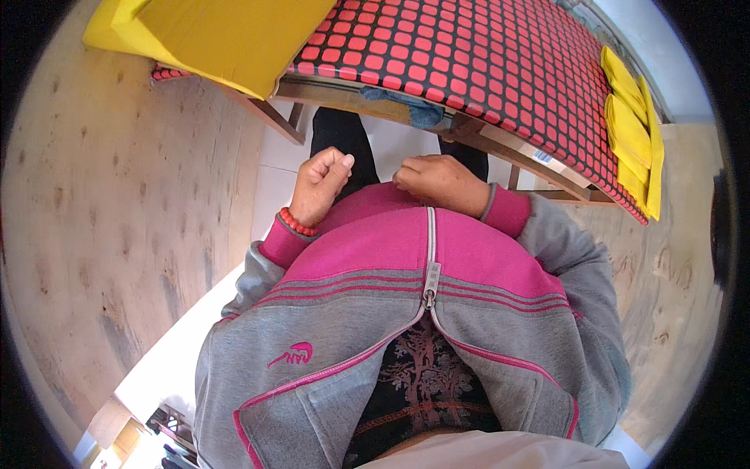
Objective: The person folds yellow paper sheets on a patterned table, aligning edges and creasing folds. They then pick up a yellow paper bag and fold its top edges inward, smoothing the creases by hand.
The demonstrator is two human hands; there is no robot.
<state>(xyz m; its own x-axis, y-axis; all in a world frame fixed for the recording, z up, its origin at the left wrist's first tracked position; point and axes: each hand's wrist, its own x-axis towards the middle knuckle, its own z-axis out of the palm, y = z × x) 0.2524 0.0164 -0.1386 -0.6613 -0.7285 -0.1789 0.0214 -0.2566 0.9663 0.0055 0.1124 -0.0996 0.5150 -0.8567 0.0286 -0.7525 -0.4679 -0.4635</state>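
Observation:
My left hand point(322, 184) is curled into a loose fist, thumb on top, just in front of my grey and pink zip jacket point(359, 246). A red bead bracelet point(298, 223) circles that wrist. Across from it, my right hand point(443, 183) is also closed, its back turned up and its knuckles toward the left hand. It rests close against the jacket's pink lower part. Nothing shows sticking out of either fist, and the insides of the fingers are hidden. The two hands are apart, above my dark trouser legs point(344, 141).
Ahead stands a table with a red and black checked cover point(437, 47). A large yellow sheet point(226, 39) lies at its left, and folded yellow pieces point(629, 129) sit at its right end. A blue cloth point(422, 111) shows under the front edge. Wooden boards point(117, 195) stand at the left.

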